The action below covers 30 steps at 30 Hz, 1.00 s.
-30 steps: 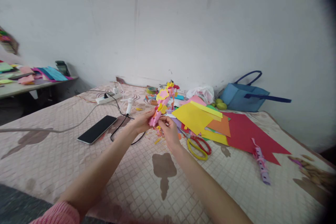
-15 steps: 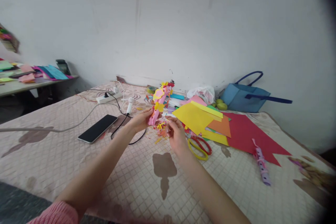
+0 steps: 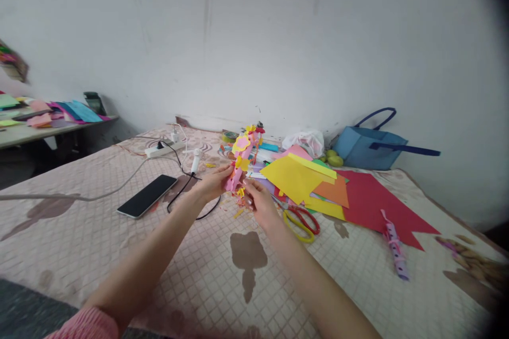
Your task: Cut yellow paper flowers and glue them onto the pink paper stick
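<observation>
My left hand [image 3: 214, 182] is closed around the lower part of a pink paper strip [image 3: 239, 167] decorated with yellow and pink paper flowers, held upright above the table. My right hand [image 3: 258, 198] is just right of the strip's lower end, its fingers pinched together near a small yellow flower [image 3: 240, 192]. Whether the fingers grip that flower or something smaller cannot be made out. Small paper scraps [image 3: 238, 213] lie beneath the hands. Scissors with red and yellow handles [image 3: 302, 225] rest to the right of my right hand.
Yellow paper sheets [image 3: 292, 177] lie over a red sheet [image 3: 369, 198] on the right. A rolled purple paper tube [image 3: 396, 254] sits nearer. Behind are a blue bag [image 3: 368, 148] and a plastic bag [image 3: 305, 143]. A phone [image 3: 148, 196], cables and a power strip [image 3: 164, 149] are left.
My right hand has moved left and slightly up, closer to the lower end of the decorated strip. My left hand keeps its hold on the strip, nearly still.
</observation>
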{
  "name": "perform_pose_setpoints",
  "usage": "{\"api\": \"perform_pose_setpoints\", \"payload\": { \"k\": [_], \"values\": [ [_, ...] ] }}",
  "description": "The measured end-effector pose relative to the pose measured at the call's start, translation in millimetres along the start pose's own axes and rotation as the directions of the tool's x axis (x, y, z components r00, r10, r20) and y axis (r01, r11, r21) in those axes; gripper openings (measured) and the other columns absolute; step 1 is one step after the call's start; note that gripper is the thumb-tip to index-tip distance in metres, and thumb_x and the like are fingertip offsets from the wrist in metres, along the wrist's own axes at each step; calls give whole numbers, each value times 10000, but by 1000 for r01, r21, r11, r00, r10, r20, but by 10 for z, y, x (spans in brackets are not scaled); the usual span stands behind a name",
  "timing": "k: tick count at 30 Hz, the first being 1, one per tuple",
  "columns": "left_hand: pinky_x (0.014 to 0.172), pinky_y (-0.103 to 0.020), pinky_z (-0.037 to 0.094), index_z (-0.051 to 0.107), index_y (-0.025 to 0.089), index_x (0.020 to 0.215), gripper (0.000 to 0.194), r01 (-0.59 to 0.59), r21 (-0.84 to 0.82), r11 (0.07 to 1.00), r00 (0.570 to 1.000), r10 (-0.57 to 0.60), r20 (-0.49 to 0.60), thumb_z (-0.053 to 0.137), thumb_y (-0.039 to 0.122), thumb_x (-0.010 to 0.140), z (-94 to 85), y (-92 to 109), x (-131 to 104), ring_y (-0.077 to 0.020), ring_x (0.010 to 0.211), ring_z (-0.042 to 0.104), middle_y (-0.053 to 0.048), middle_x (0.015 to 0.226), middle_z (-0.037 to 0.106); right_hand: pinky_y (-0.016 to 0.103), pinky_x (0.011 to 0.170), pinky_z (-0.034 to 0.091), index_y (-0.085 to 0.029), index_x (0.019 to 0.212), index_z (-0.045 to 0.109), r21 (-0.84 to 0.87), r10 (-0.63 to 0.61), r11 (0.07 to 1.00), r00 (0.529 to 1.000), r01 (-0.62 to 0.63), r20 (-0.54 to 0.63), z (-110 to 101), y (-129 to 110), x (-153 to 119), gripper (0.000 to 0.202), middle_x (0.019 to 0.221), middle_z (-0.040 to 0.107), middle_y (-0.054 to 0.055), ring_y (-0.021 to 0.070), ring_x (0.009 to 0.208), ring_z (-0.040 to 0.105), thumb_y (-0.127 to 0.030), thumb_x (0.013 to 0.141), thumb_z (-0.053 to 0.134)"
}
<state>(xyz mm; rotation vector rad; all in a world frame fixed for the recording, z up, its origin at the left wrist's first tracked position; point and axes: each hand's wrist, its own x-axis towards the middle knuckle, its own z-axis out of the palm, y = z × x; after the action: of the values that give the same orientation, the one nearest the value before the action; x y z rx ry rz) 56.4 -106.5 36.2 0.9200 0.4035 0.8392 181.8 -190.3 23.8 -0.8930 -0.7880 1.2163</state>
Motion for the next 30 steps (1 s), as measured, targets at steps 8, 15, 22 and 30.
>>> {"api": "perform_pose_setpoints", "payload": {
  "k": [8, 15, 22, 30],
  "values": [
    [520, -174, 467, 654, 104, 929, 139, -46, 31, 998, 999, 46, 15, 615, 180, 819, -16, -49, 31, -99, 573, 606, -53, 751, 667, 172, 328, 200, -194, 599, 482, -53, -46, 998, 997, 43, -55, 89, 125, 95, 281, 428, 413, -101, 37, 354, 297, -351, 606, 715],
    [537, -186, 484, 650, 111, 932, 129, -40, 18, 999, 999, 41, -23, 607, 169, 824, -10, -45, 19, -108, 570, 619, -58, 747, 677, 183, 349, 235, -189, 635, 528, -58, -114, 992, 988, 109, -102, -3, 167, 82, 243, 464, 447, -91, 41, 372, 331, -341, 627, 716],
    [619, -220, 536, 628, 93, 1019, 183, -47, 16, 999, 997, 48, -68, 540, 131, 863, -36, 30, -1, -155, 684, 682, -95, 787, 698, 190, 362, 226, -220, 644, 454, 83, -119, 988, 987, 128, -104, -230, 70, 22, 334, 477, 384, -99, 54, 389, 302, -395, 610, 737],
    [691, -285, 569, 591, 118, 1117, 253, -37, 38, 999, 996, 40, -76, 530, 154, 874, -128, 96, -29, -176, 746, 695, -107, 852, 709, 193, 365, 261, -223, 695, 483, 269, -200, 933, 966, 239, -165, -636, -322, 55, 282, 706, 542, -43, 54, 442, 318, -372, 664, 720]
  ]
}}
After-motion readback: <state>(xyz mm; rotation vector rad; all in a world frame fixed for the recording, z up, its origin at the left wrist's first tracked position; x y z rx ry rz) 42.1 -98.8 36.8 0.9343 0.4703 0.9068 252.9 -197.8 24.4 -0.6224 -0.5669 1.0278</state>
